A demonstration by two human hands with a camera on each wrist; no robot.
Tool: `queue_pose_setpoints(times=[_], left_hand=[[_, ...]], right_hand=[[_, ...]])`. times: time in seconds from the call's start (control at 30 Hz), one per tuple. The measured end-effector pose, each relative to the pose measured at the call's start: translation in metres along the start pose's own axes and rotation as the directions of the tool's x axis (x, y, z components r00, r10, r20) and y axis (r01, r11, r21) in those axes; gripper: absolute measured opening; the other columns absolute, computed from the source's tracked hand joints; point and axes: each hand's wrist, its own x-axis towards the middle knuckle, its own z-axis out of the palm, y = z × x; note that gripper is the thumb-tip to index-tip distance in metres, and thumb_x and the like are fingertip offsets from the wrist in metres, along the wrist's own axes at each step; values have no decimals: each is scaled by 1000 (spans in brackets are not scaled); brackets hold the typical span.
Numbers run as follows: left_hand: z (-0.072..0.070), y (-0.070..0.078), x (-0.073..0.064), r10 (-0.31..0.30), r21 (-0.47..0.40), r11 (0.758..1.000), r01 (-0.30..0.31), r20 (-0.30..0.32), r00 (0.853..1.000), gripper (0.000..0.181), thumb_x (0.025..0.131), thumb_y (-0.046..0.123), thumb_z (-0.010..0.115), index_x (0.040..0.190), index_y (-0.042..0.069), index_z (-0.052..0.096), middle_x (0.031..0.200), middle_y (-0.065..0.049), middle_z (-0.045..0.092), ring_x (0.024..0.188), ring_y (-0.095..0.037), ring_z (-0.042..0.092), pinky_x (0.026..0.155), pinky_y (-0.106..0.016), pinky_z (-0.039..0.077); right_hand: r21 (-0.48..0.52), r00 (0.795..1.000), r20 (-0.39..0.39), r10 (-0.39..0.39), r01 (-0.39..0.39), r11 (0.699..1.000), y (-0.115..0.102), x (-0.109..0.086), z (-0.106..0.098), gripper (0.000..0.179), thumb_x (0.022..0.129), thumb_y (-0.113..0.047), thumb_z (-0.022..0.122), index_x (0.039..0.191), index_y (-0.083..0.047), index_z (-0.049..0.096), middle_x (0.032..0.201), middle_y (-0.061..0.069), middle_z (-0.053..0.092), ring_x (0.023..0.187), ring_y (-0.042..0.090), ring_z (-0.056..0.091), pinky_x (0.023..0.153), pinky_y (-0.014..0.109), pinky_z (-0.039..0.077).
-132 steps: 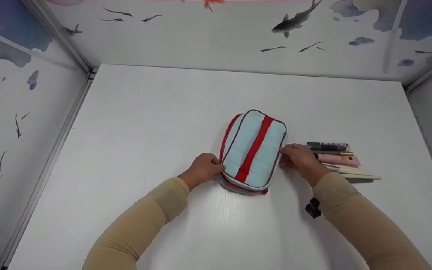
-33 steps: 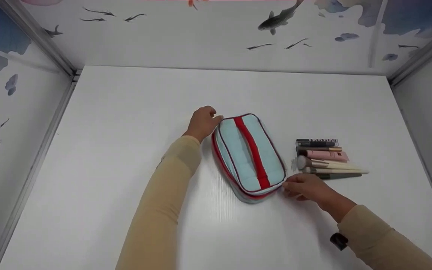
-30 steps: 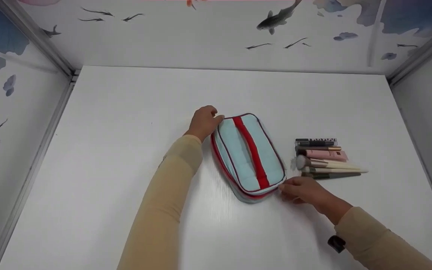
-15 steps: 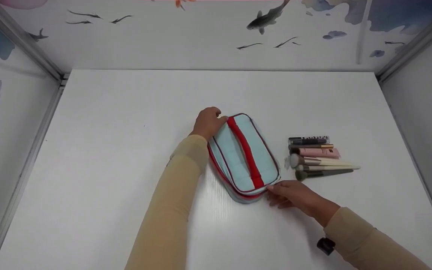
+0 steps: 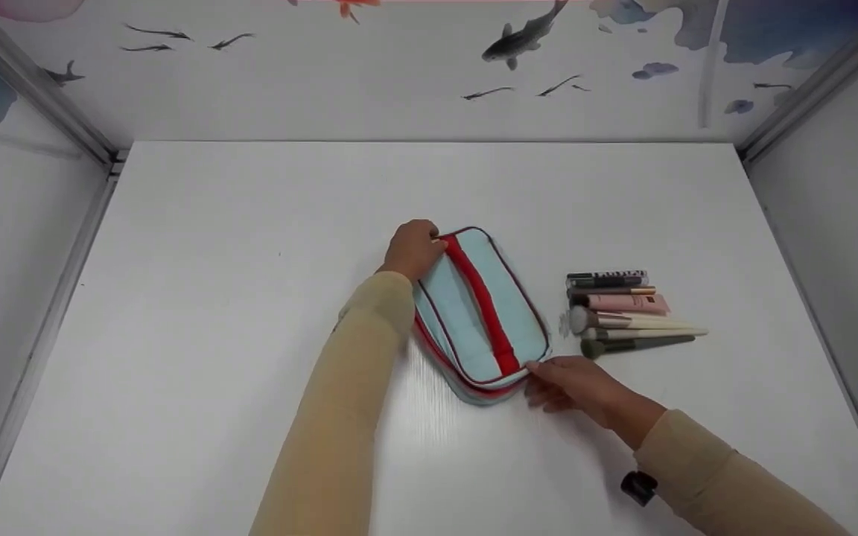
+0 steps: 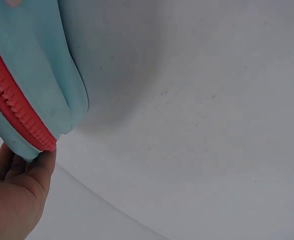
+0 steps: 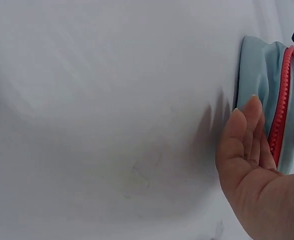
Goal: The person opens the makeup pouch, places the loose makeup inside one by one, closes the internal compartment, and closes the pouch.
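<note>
A light blue makeup bag (image 5: 488, 305) with dark red piping and a red strap along its top lies on the white table. My left hand (image 5: 412, 248) pinches the edge of its lid at the far left corner; in the left wrist view, fingertips (image 6: 42, 162) are at the end of the red zipper (image 6: 16, 107). At the near right corner, my right hand (image 5: 574, 387) holds the lid's rim with the thumb on top. The right wrist view shows its other fingers (image 7: 249, 117) along the bag's side, beside the red zipper teeth (image 7: 282, 100). The bag's inside is hidden.
Right of the bag, makeup items lie in a row: dark tubes (image 5: 608, 280), a pink tube (image 5: 626, 302), pale-handled brushes (image 5: 652, 321) and a dark green brush (image 5: 645, 345). Walls printed with fish (image 5: 522, 41) border the table (image 5: 250, 223).
Since the oldest frame, the bag has been turned so its strap slants the other way, and both hands have shifted to opposite corners. Lately the left hand has moved further over the lid's corner.
</note>
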Motion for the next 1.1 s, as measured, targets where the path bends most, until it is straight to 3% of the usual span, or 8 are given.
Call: queue_pose_setpoints(times=[0.27, 0.5, 0.73, 1.1], left_hand=[[-9, -11, -1, -27, 11, 1000, 27, -11, 1000, 34, 97, 20, 56, 124, -1, 60, 125, -15, 60, 116, -25, 55, 102, -36, 43], [-18, -19, -10, -96, -12, 995, 96, 13, 995, 38, 97, 23, 55, 126, -2, 58, 126, -15, 58, 115, -25, 54, 102, -37, 43], [-29, -30, -17, -99, 42, 994, 98, 23, 995, 38, 95, 19, 54, 121, -7, 61, 125, -19, 60, 118, -30, 55, 101, -38, 43], [-39, -40, -24, -205, 62, 978, 201, 77, 976, 37, 94, 18, 53, 120, -8, 56, 122, -19, 58, 109, -28, 54, 100, -37, 43]], right_hand=[[45, 999, -42, 8, -6, 999, -5, 5, -1, 41, 97, -37, 55, 108, 1, 65, 95, 8, 70, 88, 19, 66, 81, 31, 54], [93, 998, -60, 2, 3, 996, -9, 9, -5, 39, 98, -33, 54, 113, 3, 63, 95, 7, 71, 88, 18, 66, 79, 29, 54], [123, 997, -71, -27, 36, 992, -17, 14, -10, 37, 99, -29, 53, 114, 4, 61, 91, 5, 70, 86, 17, 66, 78, 28, 54], [95, 993, -115, 0, 11, 995, -34, 33, -21, 48, 98, -33, 55, 128, 5, 53, 97, 5, 66, 87, 18, 60, 81, 27, 53]])
